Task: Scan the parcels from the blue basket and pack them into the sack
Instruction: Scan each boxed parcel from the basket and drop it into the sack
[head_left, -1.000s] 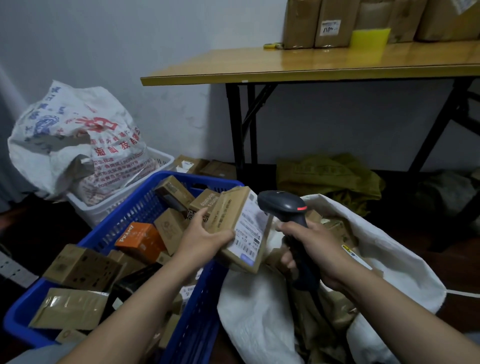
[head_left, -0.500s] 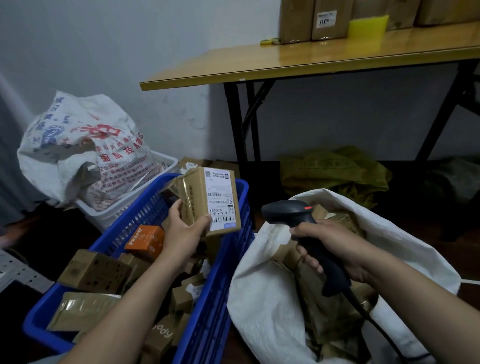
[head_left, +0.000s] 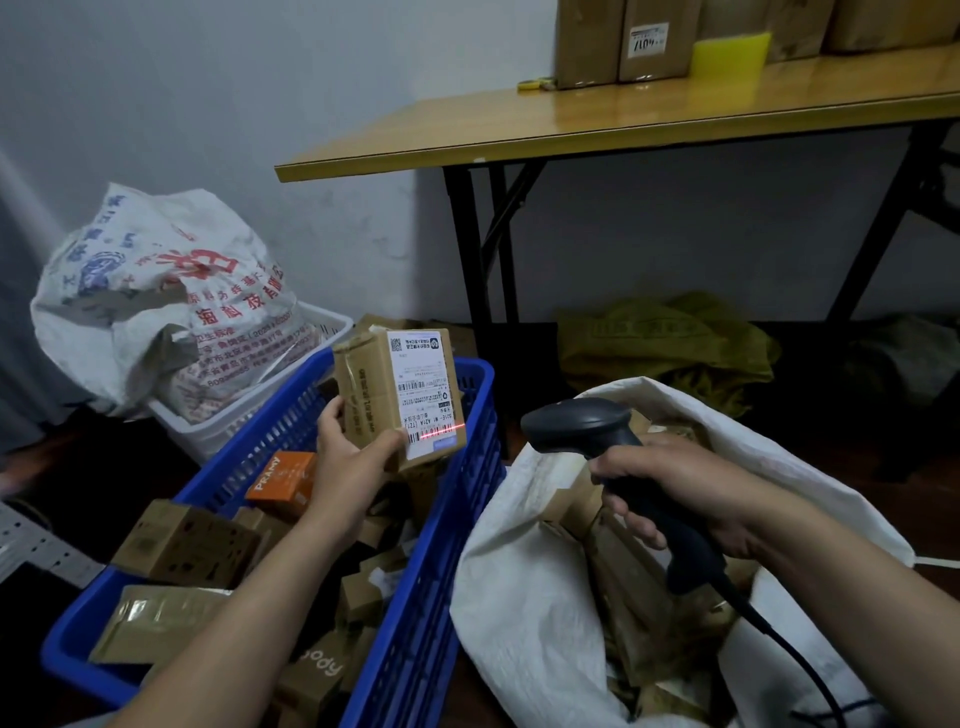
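Note:
My left hand (head_left: 349, 463) grips a brown cardboard parcel (head_left: 375, 387) upright above the blue basket (head_left: 426, 597), its white shipping label facing me. A red laser line lies across the barcode near the label's lower edge. My right hand (head_left: 675, 493) holds a dark barcode scanner (head_left: 582, 426) by its handle, the head aimed left at the label. The scanner's cable trails down to the lower right. Under my right hand the white sack (head_left: 519, 597) stands open with brown parcels inside. Several brown boxes and an orange box (head_left: 283, 480) fill the basket.
A printed white bag (head_left: 156, 296) sits in a white basket (head_left: 239, 410) behind the blue one. A wooden folding table (head_left: 623, 124) with cardboard boxes and a yellow item stands at the back. Olive sacks (head_left: 665, 343) lie on the floor under it.
My left hand has turned the parcel's label toward me and lifted it over the basket. The scanner has come lower and to the right, and its red line now falls on the barcode.

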